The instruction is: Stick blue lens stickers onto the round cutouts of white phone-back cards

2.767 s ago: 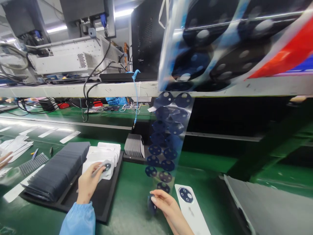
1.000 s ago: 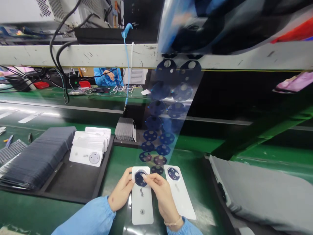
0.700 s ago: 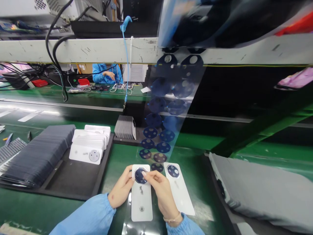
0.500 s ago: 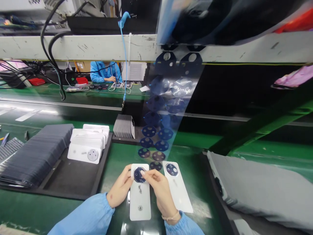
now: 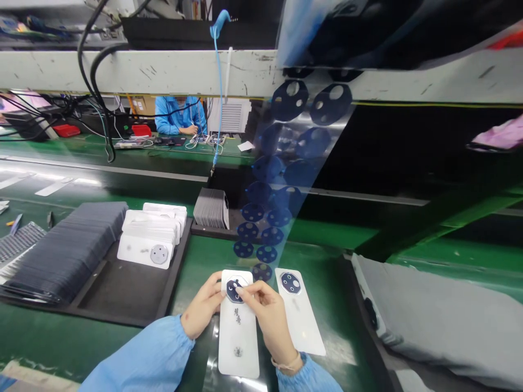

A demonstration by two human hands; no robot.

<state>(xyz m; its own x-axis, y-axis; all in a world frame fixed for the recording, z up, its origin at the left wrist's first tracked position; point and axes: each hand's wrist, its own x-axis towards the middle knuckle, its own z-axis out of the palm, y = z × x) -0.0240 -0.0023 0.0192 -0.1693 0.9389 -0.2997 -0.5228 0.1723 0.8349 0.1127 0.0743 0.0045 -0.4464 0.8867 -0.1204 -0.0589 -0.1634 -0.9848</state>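
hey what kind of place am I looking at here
Most likely an electronics assembly line. White phone back covers sit stacked in a black tray, a film strip of dark lens stickers hangs over the green conveyor belt, and another worker sits beyond.

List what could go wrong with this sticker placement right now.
The dark lens sticker may settle crooked, since the right hand presses only its edge while the left hand steadies the white back cover. The hanging sticker strip dangles close and could brush the finished cover.
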